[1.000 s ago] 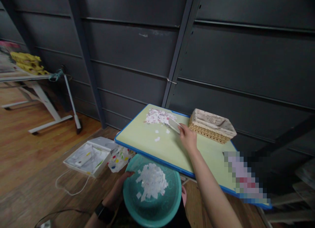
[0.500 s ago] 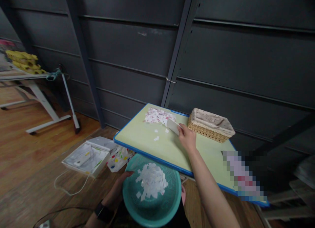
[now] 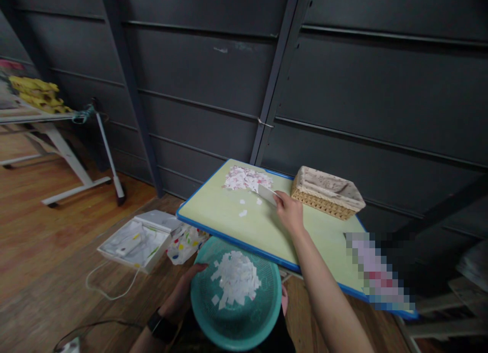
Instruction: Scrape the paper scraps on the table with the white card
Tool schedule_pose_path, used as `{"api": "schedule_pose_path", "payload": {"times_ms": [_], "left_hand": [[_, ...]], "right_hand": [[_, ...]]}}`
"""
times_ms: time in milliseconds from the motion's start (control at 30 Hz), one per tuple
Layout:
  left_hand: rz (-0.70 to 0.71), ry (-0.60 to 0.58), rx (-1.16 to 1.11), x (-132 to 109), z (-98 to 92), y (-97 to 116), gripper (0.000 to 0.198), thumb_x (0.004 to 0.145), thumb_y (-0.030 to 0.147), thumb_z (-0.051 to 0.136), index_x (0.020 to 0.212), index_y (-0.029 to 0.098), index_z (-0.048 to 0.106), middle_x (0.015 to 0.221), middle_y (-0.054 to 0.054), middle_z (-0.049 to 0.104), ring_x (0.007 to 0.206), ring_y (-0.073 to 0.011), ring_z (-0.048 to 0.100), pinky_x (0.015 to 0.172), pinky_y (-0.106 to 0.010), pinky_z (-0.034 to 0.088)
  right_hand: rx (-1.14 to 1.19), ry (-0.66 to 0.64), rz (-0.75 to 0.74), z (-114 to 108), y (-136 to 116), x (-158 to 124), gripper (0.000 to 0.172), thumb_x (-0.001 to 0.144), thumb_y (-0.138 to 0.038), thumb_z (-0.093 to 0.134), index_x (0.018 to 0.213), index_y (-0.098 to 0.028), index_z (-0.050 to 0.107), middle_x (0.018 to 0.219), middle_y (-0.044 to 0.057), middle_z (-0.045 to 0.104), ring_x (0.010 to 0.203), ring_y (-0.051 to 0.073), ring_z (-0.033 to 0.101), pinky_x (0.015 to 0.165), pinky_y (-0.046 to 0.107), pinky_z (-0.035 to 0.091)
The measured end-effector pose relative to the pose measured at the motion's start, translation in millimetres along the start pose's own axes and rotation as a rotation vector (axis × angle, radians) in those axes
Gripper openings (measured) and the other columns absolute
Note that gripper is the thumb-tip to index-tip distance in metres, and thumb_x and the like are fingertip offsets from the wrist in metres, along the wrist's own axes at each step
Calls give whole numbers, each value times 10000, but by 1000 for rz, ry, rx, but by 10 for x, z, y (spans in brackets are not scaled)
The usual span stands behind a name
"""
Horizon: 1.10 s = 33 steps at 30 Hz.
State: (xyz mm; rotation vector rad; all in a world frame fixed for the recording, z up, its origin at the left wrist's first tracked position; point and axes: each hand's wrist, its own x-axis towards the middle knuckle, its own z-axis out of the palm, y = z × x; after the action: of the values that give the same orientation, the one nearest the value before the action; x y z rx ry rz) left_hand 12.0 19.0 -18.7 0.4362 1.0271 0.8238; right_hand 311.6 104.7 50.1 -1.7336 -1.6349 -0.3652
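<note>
My right hand grips a flat white card above the pale green tabletop. The card's far edge is close to a heap of paper scraps, white with some pink; whether it touches them I cannot tell. A few loose scraps lie nearer to me. Below the table's front edge, my left hand holds the left rim of a teal plastic colander, thumb over the rim and the other fingers hidden underneath. Inside the colander sits a pile of small white paper pieces.
A cloth-lined wicker basket stands at the table's back right. A blurred-out patch covers the right end. On the floor at left are an open white box with a cord and a dotted plastic bag. Dark wall panels rise behind.
Almost nothing differs; the view has shifted very slightly. Both hands keep their places, the right with the card by the heap, the left at the colander's rim.
</note>
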Motion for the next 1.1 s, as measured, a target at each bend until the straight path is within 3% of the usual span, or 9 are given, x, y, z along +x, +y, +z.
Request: {"api": "schedule_pose_path", "payload": {"times_ms": [167, 400, 633, 967, 1100], "left_hand": [[0, 0, 23, -65, 49, 28, 360, 745, 216, 636, 1091, 116, 625, 805, -74, 796, 850, -262, 733, 669, -335, 575], [29, 37, 45, -50, 48, 36, 296, 738, 202, 637, 1018, 113, 664, 800, -72, 795, 774, -259, 736, 737, -363, 577], [-42, 34, -5, -62, 79, 79, 374, 762, 233, 637, 1108, 92, 625, 916, -117, 790, 934, -282, 718, 782, -374, 581], [19, 7, -3, -78, 59, 53, 308, 798, 228, 591, 1058, 69, 639, 876, -122, 793, 834, -257, 738, 710, -334, 588], [-6, 17, -26, -68, 37, 56, 284, 817, 245, 570, 1042, 89, 642, 871, -108, 796, 811, -247, 741, 708, -336, 587]], "right_hand": [[29, 42, 36, -12, 7, -6, 363, 903, -365, 415, 1006, -176, 707, 844, 87, 737, 685, 215, 662, 643, 282, 435], [138, 45, 28, -19, 2, -13, 350, 877, -397, 440, 943, -197, 720, 824, 65, 741, 642, 192, 648, 625, 272, 453], [198, 28, 23, -28, -26, -24, 341, 861, -399, 458, 931, -200, 727, 849, 62, 743, 627, 183, 640, 628, 278, 469], [328, -21, 39, -30, -70, -28, 344, 856, -410, 482, 940, -184, 727, 870, 71, 741, 656, 186, 641, 636, 285, 482], [292, 21, 38, -34, -75, -49, 345, 857, -405, 478, 928, -176, 726, 838, 74, 741, 638, 186, 643, 628, 282, 481]]}}
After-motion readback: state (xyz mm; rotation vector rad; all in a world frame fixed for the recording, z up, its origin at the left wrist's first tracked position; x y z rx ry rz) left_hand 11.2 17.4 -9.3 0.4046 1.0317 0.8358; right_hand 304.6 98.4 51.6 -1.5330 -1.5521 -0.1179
